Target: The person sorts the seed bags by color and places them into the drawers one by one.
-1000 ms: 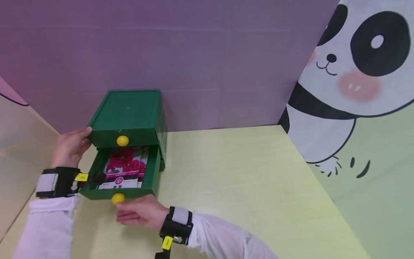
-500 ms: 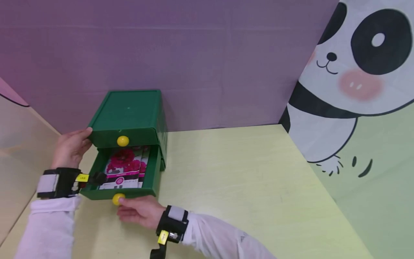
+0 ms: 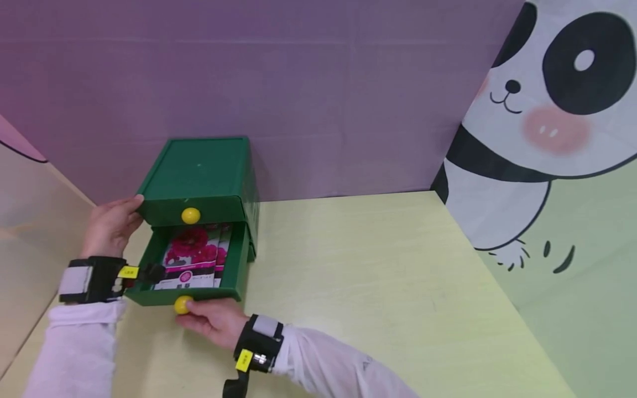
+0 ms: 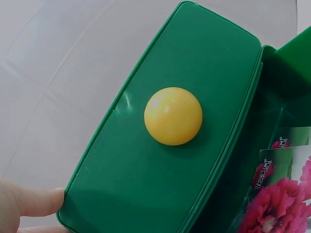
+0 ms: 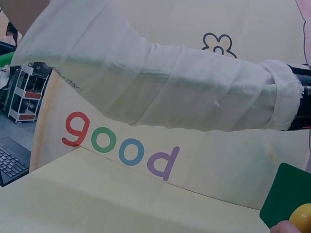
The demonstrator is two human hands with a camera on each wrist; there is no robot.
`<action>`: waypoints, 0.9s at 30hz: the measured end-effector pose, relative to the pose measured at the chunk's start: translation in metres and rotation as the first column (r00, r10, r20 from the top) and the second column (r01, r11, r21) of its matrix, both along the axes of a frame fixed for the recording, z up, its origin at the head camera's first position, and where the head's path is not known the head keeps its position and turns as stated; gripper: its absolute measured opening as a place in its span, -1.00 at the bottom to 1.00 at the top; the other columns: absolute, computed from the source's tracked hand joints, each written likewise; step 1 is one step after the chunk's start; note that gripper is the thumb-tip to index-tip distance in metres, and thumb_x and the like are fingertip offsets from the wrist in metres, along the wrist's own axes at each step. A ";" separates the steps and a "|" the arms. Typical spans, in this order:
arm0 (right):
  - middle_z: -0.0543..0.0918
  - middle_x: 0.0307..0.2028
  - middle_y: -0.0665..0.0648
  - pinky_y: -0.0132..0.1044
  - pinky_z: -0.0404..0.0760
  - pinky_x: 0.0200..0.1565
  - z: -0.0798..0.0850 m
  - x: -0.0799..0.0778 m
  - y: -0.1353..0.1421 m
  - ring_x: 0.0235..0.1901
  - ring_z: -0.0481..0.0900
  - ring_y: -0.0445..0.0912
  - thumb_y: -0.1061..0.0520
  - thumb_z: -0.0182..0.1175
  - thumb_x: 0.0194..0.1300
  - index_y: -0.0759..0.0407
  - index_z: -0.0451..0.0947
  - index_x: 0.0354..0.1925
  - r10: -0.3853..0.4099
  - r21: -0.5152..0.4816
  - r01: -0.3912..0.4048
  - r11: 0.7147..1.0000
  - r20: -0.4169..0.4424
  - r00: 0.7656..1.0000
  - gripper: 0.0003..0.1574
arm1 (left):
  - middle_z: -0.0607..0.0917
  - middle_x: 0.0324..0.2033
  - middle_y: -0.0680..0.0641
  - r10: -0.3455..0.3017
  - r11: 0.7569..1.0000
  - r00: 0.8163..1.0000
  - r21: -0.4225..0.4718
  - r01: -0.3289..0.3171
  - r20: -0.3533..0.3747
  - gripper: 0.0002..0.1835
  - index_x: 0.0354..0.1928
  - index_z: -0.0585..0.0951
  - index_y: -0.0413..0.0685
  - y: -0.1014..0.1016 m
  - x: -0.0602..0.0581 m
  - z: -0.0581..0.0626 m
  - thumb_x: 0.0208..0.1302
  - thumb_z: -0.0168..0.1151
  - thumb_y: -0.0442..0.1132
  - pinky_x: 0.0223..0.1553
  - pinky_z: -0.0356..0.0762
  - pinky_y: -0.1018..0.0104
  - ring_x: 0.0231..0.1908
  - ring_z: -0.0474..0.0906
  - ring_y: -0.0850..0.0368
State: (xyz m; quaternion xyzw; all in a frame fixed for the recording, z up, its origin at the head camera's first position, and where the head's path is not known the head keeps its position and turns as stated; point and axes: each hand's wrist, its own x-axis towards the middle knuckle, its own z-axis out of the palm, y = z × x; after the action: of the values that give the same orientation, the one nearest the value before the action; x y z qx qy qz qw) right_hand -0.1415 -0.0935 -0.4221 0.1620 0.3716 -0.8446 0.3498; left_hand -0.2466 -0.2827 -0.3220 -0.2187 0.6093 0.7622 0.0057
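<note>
A small green two-drawer cabinet (image 3: 199, 168) stands at the back left of the table. Its upper drawer is closed and carries a yellow ball knob (image 4: 173, 116). The lower drawer (image 3: 238, 276) is pulled out, with flower-printed cards (image 3: 191, 260) lying in it. My left hand (image 3: 106, 226) touches the cabinet's left side at the front upper corner, its fingertips against the edge. My right hand (image 3: 216, 320) is in front of the lower drawer, thumb and finger pinching its yellow knob (image 3: 183, 305). In the right wrist view only a fingertip and part of that knob (image 5: 302, 217) show.
The pale wooden table (image 3: 358, 276) extends right of the cabinet. A purple wall sheet (image 3: 298, 99) hangs close behind it. A panda-printed panel (image 3: 562, 138) stands at the right, and a pale panel (image 3: 35, 237) at the left. A laptop (image 5: 12, 162) appears in the right wrist view.
My right hand has shifted slightly, its thumb moving from the knob's lower edge up onto its right side. My left hand and the drawers look the same.
</note>
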 end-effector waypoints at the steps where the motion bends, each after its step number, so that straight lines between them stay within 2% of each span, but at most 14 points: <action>1: 0.60 -0.21 0.32 -0.13 0.48 0.07 0.000 0.000 0.000 0.01 0.49 0.17 0.40 0.04 0.25 0.51 0.47 -0.08 -0.002 -0.006 0.002 1.000 0.009 1.000 -0.74 | 0.39 -0.18 0.14 0.000 1.000 1.000 -0.003 0.000 0.002 0.01 0.37 0.03 -0.17 0.000 0.000 0.001 -0.07 0.34 0.00 0.29 0.01 0.29 -0.26 0.44 0.39; 14: 0.58 -0.23 0.33 -0.17 0.52 0.03 0.012 -0.006 0.002 0.00 0.50 0.18 0.43 0.04 0.24 0.51 0.46 -0.09 -0.021 -0.023 0.022 0.999 0.051 0.998 -0.75 | 0.38 -0.18 0.13 -0.015 1.000 1.000 0.027 0.016 -0.014 -0.04 0.37 0.04 -0.16 0.002 0.002 0.005 -0.01 0.34 -0.07 0.30 -0.04 0.28 -0.38 0.49 0.42; 23: 0.60 -0.26 0.32 -0.15 0.54 -0.01 0.011 -0.015 0.000 -0.10 0.57 0.12 0.41 0.08 0.21 0.48 0.49 -0.12 -0.055 -0.005 0.056 0.998 0.038 0.998 -0.76 | 0.39 -0.18 0.13 -0.021 1.000 1.000 0.016 0.021 0.008 -0.01 0.38 0.02 -0.16 0.002 0.004 0.006 -0.04 0.34 -0.03 0.30 -0.03 0.28 -0.40 0.51 0.41; 25: 0.60 -0.27 0.31 -0.16 0.56 -0.02 0.011 -0.018 0.000 -0.11 0.58 0.11 0.40 0.10 0.21 0.47 0.49 -0.12 -0.067 0.000 0.067 0.998 0.033 0.997 -0.76 | 0.40 -0.18 0.13 -0.018 1.000 1.000 0.021 0.018 0.009 -0.12 0.34 0.17 -0.03 0.002 0.004 0.006 -0.04 0.34 -0.04 0.29 -0.03 0.28 -0.40 0.52 0.41; 27: 0.60 -0.27 0.31 -0.17 0.57 -0.04 0.011 -0.020 0.001 -0.12 0.59 0.11 0.39 0.11 0.20 0.47 0.49 -0.13 -0.081 0.004 0.081 0.997 0.026 0.996 -0.76 | 0.41 -0.18 0.12 -0.016 1.000 1.000 0.026 0.016 0.009 -0.30 0.19 0.32 0.05 0.001 0.005 0.006 -0.04 0.34 -0.05 0.29 -0.02 0.27 -0.39 0.52 0.39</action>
State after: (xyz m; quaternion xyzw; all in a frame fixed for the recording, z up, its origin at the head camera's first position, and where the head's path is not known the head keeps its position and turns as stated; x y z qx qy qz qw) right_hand -0.1615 -0.0927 -0.4110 0.1884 0.3614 -0.8553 0.3199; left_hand -0.2421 -0.2813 -0.3161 -0.2172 0.6011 0.7689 0.0173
